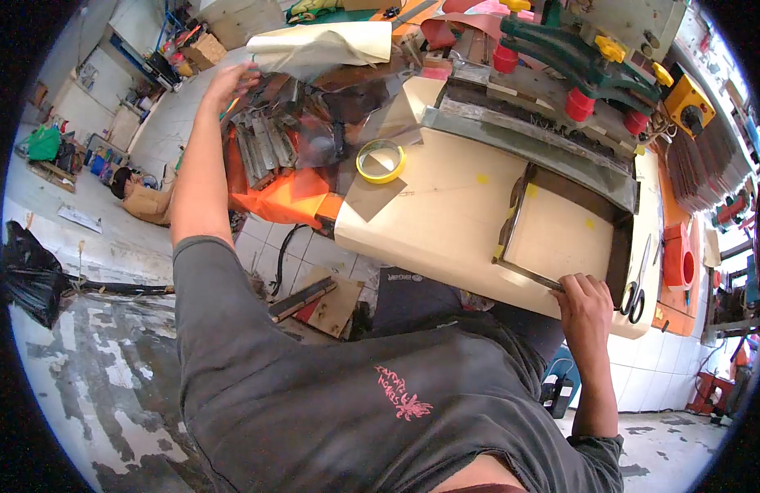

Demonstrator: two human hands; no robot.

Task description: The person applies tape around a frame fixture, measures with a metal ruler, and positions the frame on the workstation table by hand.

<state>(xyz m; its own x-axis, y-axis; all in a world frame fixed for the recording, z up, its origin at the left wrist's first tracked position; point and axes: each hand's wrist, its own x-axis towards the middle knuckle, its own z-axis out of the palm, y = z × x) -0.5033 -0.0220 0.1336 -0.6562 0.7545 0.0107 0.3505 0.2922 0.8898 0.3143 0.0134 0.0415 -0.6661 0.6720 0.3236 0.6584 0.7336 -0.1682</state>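
Observation:
My left hand [232,85] is stretched out to the far left, its fingers closed at the edge of a clear, smoky plastic sheet [335,103]. The sheet is see-through and partly blurred. My right hand [585,300] grips the near rail of a dark rectangular metal frame [537,279], fingers curled over it. This frame lies on a cream board [445,197] with small yellow marks. A roll of yellow tape [381,176] rests on the board's left part. Beside my right hand, black-handled scissors [634,297] lie near the board's right edge.
A green press [552,57] with red and yellow knobs stands behind the board. A cream roll [321,43] lies at the back left, above metal strips [265,146] and orange material [285,197]. Red tape [678,259] is at right. Another person [146,197] sits on the floor at far left.

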